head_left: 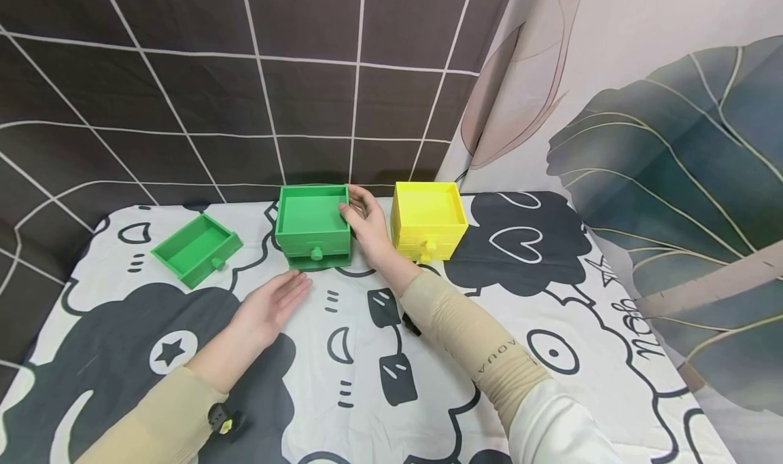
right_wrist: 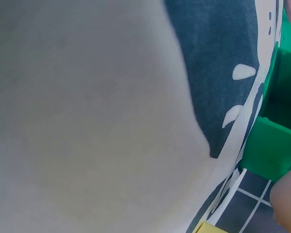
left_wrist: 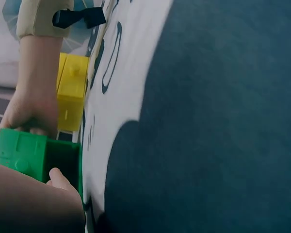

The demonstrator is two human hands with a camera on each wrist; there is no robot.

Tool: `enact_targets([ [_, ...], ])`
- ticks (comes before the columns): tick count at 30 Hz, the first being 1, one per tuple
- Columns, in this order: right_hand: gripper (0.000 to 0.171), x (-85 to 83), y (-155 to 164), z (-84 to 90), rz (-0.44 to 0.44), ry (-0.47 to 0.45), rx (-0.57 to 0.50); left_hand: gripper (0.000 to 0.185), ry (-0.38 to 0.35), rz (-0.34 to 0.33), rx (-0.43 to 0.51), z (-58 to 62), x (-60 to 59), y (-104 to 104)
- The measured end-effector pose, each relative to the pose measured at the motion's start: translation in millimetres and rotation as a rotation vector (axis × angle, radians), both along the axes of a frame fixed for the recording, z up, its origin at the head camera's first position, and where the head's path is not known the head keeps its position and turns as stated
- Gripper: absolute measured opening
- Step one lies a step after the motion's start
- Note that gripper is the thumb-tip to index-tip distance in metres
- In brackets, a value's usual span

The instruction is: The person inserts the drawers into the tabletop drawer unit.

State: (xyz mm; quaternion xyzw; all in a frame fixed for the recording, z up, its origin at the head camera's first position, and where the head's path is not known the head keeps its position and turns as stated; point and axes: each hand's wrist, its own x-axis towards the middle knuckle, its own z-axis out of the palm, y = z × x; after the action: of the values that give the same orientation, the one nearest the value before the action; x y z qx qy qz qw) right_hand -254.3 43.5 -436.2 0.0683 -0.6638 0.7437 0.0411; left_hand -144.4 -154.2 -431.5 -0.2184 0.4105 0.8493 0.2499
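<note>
A green drawer box [head_left: 313, 212] stands near the back edge of the table, with a knobbed drawer in its upper part and a bare slot below. My right hand [head_left: 370, 233] grips its right side, thumb over the top rim and fingers along the outer wall. My left hand [head_left: 272, 306] is in front of the box's lower left corner, fingers extended and holding nothing; whether they touch the box is unclear. In the left wrist view, the dark slot of the box [left_wrist: 24, 150] shows beyond the left fingers. A loose green drawer [head_left: 197, 250] lies farther left, knob toward me.
A yellow drawer box [head_left: 430, 219] with knobs stands just right of my right hand. The patterned tablecloth [head_left: 342, 409] covers the table. Behind hangs a dark grid-lined cloth [head_left: 306, 104], and a leaf-patterned curtain [head_left: 660, 151] is on the right.
</note>
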Motion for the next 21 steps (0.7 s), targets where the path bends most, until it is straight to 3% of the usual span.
enact_targets([
  [5,0.048,0.8,-0.7,0.7,-0.003,-0.011,-0.010,0.013,-0.023,0.003,0.032,-3.8,1.8,-13.6],
  [9,0.048,1.4,-0.6,1.4,0.001,-0.016,-0.017,0.020,-0.035,-0.003,0.030,-5.1,1.7,-22.9],
  [14,0.048,1.4,-0.3,1.2,-0.001,-0.012,-0.018,0.030,-0.076,0.034,0.070,-3.5,0.0,-32.7],
  [21,0.048,1.8,-0.7,2.2,-0.004,-0.015,-0.021,0.021,-0.120,0.087,0.117,-3.1,-4.4,-47.8],
])
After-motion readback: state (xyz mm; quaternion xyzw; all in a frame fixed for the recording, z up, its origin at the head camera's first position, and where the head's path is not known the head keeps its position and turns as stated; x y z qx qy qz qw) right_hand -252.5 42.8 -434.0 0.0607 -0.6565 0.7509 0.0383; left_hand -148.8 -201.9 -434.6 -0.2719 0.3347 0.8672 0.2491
